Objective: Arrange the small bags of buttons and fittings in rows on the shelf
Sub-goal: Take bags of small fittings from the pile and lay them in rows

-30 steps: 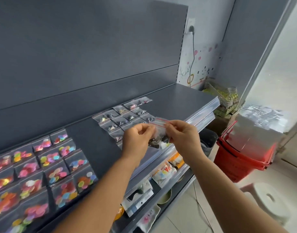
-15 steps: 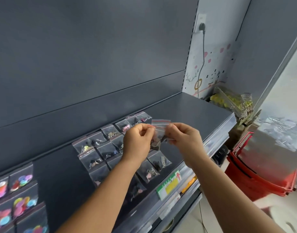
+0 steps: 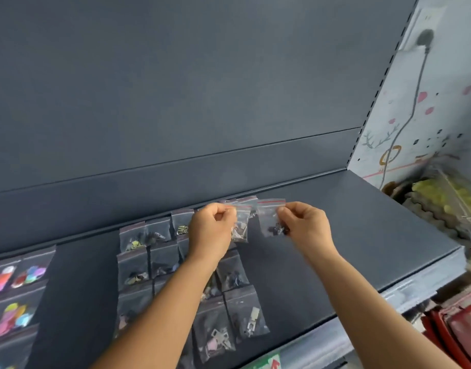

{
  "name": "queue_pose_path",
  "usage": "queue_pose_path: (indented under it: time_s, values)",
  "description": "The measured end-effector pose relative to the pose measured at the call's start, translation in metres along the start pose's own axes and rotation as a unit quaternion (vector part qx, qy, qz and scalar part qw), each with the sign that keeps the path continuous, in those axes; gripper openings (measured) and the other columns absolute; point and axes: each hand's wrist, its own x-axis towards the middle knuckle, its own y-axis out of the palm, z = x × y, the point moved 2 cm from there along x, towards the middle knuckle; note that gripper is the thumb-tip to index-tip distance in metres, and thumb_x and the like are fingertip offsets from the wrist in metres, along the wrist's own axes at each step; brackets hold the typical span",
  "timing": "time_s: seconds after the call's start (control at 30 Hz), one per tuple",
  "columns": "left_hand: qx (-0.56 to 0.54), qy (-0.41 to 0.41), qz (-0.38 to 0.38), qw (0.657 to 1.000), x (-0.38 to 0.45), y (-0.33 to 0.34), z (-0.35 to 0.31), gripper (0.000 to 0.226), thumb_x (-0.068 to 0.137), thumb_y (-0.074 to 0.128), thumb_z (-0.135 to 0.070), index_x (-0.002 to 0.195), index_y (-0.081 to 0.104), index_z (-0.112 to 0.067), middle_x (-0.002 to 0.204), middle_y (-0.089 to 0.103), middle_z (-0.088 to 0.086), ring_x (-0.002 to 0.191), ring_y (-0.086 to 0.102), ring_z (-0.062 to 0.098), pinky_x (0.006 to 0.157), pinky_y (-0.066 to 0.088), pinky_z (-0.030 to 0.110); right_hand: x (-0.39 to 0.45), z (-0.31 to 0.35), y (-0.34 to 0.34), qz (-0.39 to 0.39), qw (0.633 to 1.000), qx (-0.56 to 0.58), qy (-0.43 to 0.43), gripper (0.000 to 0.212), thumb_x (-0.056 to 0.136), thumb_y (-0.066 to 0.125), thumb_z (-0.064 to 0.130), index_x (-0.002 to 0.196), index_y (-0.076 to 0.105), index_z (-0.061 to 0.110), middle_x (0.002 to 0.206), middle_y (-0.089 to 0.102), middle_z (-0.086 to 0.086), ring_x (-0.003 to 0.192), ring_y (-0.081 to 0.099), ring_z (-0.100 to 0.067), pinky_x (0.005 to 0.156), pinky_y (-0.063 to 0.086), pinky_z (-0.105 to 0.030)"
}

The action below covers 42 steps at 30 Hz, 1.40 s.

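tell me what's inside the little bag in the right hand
The bag pinched by the right hand holds a few small dark fittings at the bottom. Blur hides what they are, and the fingertips cover one edge.

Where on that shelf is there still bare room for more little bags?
Bare shelf runs from the fittings bags to the right end. A narrower bare strip separates them from the colourful button bags. Under the hands, bags lie crowded edge to edge.

Clear, red-striped bags (image 3: pixel 271 219) of dark and silver fittings lie in rows on a slate-grey shelf (image 3: pixel 362 235), with pink, blue and yellow buttons (image 3: pixel 18 275) in packets at near left. At far right, a pale wall (image 3: pixel 428 123) carries pink dots and an orange ring; red baskets (image 3: pixel 458 331) stand near right.
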Motion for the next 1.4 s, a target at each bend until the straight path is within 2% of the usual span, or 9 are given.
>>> queue_pose_path:
  time_s: [0.2,0.3,0.43,0.57,0.7,0.8,1.0,1.2,1.4]
  values:
    - [0.081,-0.035,-0.003,0.996,0.006,0.034,0.009,0.014,0.088,0.057,-0.014,0.081,0.061,-0.025,0.085,0.069,-0.003,0.071,0.062,0.013,0.062,0.046,0.024,0.027,-0.019,-0.002,0.087,0.990,-0.110,-0.004,0.015,0.086,0.060,0.020,0.074,0.067,0.014,0.059,0.063,0.003,0.052,0.051,-0.012,0.056,0.045,-0.026]
    - [0.202,-0.003,-0.013,0.979,0.003,0.039,0.005,0.016,0.091,0.054,-0.014,0.101,0.064,-0.020,0.097,0.068,-0.003,0.077,0.058,0.013,0.062,0.042,0.023,0.032,-0.020,0.001,0.115,0.979,-0.167,-0.034,0.009,0.085,0.058,0.018,0.087,0.066,0.013,0.075,0.068,-0.001,0.071,0.060,-0.020,0.060,0.042,-0.025]
    - [0.304,0.060,-0.020,0.950,-0.003,0.034,0.003,0.035,0.094,0.052,-0.015,0.129,0.054,-0.017,0.126,0.055,0.002,0.114,0.049,0.021,0.095,0.042,0.032,0.032,-0.021,0.000,0.130,0.949,-0.264,-0.111,0.027,0.087,0.059,0.021,0.113,0.058,0.016,0.103,0.058,-0.002,0.091,0.058,-0.024,0.072,0.041,-0.028]
    - [0.392,0.141,0.069,0.906,-0.018,0.037,0.001,0.035,0.097,0.046,-0.019,0.131,0.055,-0.018,0.132,0.052,-0.003,0.124,0.039,0.018,0.104,0.033,0.031,0.028,-0.023,-0.005,0.201,0.909,-0.293,-0.217,0.027,0.087,0.060,0.020,0.113,0.064,0.023,0.114,0.053,-0.001,0.102,0.052,-0.024,0.081,0.043,-0.028]
    - [0.453,0.134,0.120,0.873,-0.023,0.043,0.009,0.029,0.098,0.044,-0.024,0.121,0.061,-0.015,0.125,0.057,-0.002,0.117,0.045,0.019,0.099,0.039,0.032,0.026,-0.029,-0.004,0.264,0.872,-0.321,-0.258,0.017,0.084,0.060,0.016,0.098,0.069,0.020,0.111,0.059,0.001,0.103,0.051,-0.025,0.088,0.043,-0.031]
    - [0.461,0.115,0.123,0.871,-0.021,0.044,0.012,0.029,0.098,0.044,-0.027,0.117,0.062,-0.014,0.119,0.059,-0.001,0.113,0.048,0.019,0.094,0.042,0.034,0.029,-0.032,0.001,0.261,0.871,-0.327,-0.259,0.014,0.083,0.060,0.021,0.095,0.068,0.020,0.107,0.060,0.000,0.101,0.051,-0.026,0.086,0.046,-0.036]
    - [0.453,0.125,0.101,0.877,-0.019,0.046,0.011,0.028,0.099,0.040,-0.026,0.108,0.064,-0.013,0.112,0.061,0.000,0.104,0.051,0.020,0.084,0.044,0.032,0.032,-0.034,0.009,0.246,0.886,-0.304,-0.248,0.015,0.087,0.055,0.025,0.080,0.067,0.022,0.100,0.059,0.002,0.098,0.050,-0.023,0.083,0.044,-0.032]
    - [0.482,0.127,0.095,0.862,-0.017,0.049,0.012,0.026,0.099,0.043,-0.026,0.109,0.062,-0.012,0.112,0.060,0.002,0.106,0.051,0.022,0.084,0.044,0.034,0.031,-0.029,0.013,0.231,0.882,-0.328,-0.246,0.017,0.089,0.055,0.026,0.094,0.070,0.018,0.110,0.055,0.001,0.101,0.044,-0.022,0.076,0.034,-0.023]
    - [0.488,0.110,0.094,0.860,-0.015,0.051,0.012,0.028,0.099,0.044,-0.028,0.115,0.060,-0.012,0.118,0.059,0.002,0.111,0.050,0.022,0.087,0.043,0.034,0.028,-0.026,0.013,0.231,0.876,-0.346,-0.244,0.022,0.092,0.054,0.029,0.103,0.070,0.018,0.118,0.054,-0.001,0.106,0.044,-0.024,0.082,0.036,-0.024]
